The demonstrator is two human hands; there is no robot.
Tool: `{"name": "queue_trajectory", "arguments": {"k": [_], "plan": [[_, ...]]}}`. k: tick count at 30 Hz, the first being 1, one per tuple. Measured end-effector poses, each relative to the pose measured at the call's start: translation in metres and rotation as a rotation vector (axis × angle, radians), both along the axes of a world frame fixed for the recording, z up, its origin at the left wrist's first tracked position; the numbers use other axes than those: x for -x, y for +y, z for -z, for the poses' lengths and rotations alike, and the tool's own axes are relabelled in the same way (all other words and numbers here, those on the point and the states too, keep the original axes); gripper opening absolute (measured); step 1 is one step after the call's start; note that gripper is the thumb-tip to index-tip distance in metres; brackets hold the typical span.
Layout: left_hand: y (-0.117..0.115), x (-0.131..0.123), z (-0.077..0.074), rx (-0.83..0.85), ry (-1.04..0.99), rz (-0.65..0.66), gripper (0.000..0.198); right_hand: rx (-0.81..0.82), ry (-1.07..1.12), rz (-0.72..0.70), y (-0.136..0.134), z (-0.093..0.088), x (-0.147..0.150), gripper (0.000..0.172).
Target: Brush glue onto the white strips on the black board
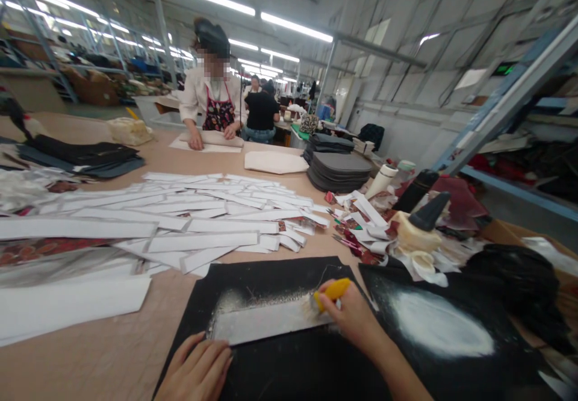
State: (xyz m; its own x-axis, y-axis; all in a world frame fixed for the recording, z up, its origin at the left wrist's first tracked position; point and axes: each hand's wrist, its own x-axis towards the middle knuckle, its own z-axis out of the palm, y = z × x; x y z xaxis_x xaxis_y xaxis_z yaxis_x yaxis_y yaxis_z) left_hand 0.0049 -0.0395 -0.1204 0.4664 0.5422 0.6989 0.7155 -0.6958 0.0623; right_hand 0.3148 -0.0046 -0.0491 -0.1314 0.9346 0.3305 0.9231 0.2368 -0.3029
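My right hand (pixel 347 317) is shut on a yellow-handled glue brush (pixel 333 294), whose bristles touch the right end of a white material strip (pixel 266 323). The strip lies on a black work sheet (pixel 293 368) and has a glossy coat on it. White residue is spattered along the strip's upper edge. My left hand (pixel 196 368) rests flat on the black sheet, just below the strip's lower edge, holding nothing. To the right, a second black sheet (pixel 433 341) carries a broad white smear.
Many white strips (pixel 180 226) lie overlapping on the tan worktable (pixel 90 353). Further off stand stacks of grey pieces (pixel 338 172), black pieces (pixel 81 157), bottles and scraps (pixel 383 232). A co-worker (pixel 212 94) handles a pale roll across the table.
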Motion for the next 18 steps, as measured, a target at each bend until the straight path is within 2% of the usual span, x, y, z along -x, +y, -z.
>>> {"name": "queue_trajectory", "arguments": {"k": [3,5,8,9,12,16,17,18], "plan": [[0.001,-0.003,-0.002,-0.004,-0.032,0.0,0.032,-0.204,-0.142,0.172,0.005,0.0,-0.018,0.029],[0.001,-0.004,-0.003,0.002,-0.042,-0.006,0.031,-0.178,-0.082,0.117,0.004,0.001,-0.025,0.03],[-0.001,-0.003,-0.002,0.015,-0.04,-0.027,0.03,-0.001,0.009,-0.027,-0.001,0.004,-0.027,0.031],[-0.002,-0.003,-0.001,0.014,-0.043,-0.037,0.03,-0.008,-0.023,-0.005,-0.001,0.005,-0.028,0.032],[-0.003,-0.001,0.003,0.023,-0.053,-0.043,0.027,-0.166,-0.127,0.132,0.0,0.007,-0.034,0.035],[-0.008,-0.004,0.009,0.068,-0.126,-0.073,0.025,-0.049,-0.082,0.03,-0.004,0.007,-0.05,0.035],[-0.01,-0.006,0.009,0.081,-0.15,-0.088,0.025,-0.085,-0.101,0.021,-0.005,0.008,-0.054,0.035],[-0.011,-0.006,0.009,0.1,-0.163,-0.096,0.024,-0.201,-0.133,0.043,-0.004,0.009,-0.059,0.038]]}}
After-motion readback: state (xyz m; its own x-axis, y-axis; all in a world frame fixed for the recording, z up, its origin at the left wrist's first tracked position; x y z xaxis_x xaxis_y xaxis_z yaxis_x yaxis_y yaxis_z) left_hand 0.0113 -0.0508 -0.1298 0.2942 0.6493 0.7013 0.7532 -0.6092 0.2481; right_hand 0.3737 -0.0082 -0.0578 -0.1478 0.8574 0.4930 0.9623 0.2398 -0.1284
